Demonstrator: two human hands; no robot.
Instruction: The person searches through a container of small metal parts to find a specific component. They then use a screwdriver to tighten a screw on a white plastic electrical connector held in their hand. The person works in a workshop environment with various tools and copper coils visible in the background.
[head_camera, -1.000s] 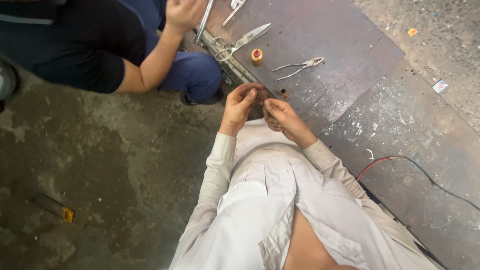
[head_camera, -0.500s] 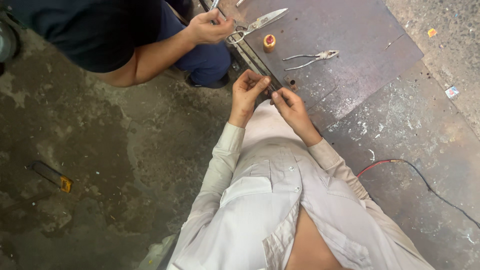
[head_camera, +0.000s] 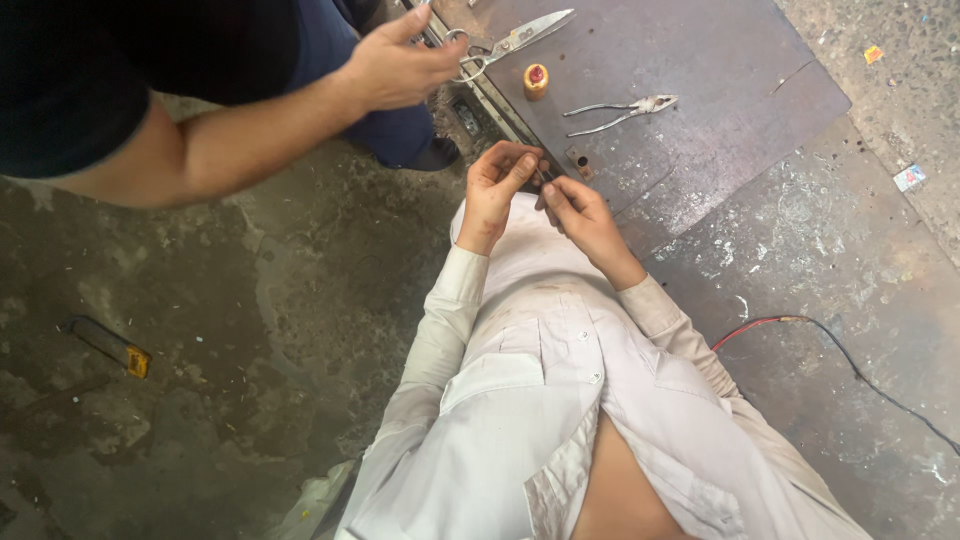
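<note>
While both cream-sleeved forearms reach up from the lower centre, the left hand (head_camera: 497, 185) and right hand (head_camera: 577, 208) pinch a small dark piece (head_camera: 546, 178), too small to identify, at the rusty steel plate's (head_camera: 700, 60) near edge. Beyond lie slim metal pliers (head_camera: 620, 108) and a small yellow spool (head_camera: 537, 80). At the upper left, a co-worker's hand (head_camera: 400, 65) now grips long steel shears (head_camera: 510, 40), nearer than before.
</note>
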